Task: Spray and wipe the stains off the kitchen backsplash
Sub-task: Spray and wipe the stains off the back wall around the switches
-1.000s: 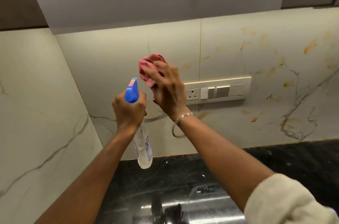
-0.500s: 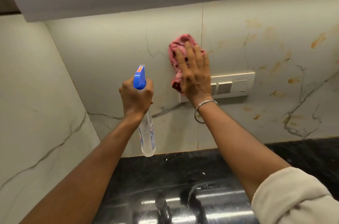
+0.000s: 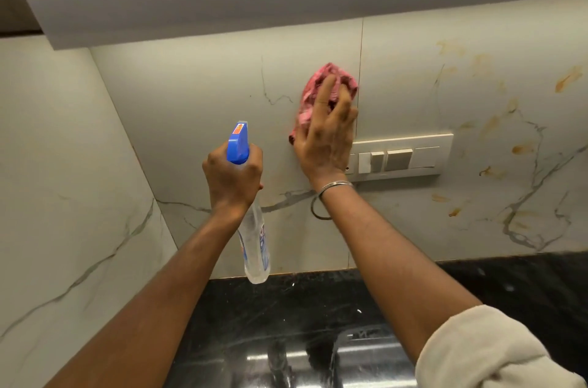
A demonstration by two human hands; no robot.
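Right hand (image 3: 324,139) spread, pressing pink cloth (image 3: 310,95) on backsplash (image 3: 203,95) just left of switch plate (image 3: 410,158). Left hand (image 3: 232,180) grips spray bottle (image 3: 256,244) farther left

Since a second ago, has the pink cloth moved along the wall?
Yes: the pink cloth slid right, toward the tile seam above the switch panel.

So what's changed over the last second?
The right hand slid the pink cloth rightward along the backsplash to the tile seam, covering the left end of the switch panel. The left hand holds the spray bottle as before; the stains at right remain.
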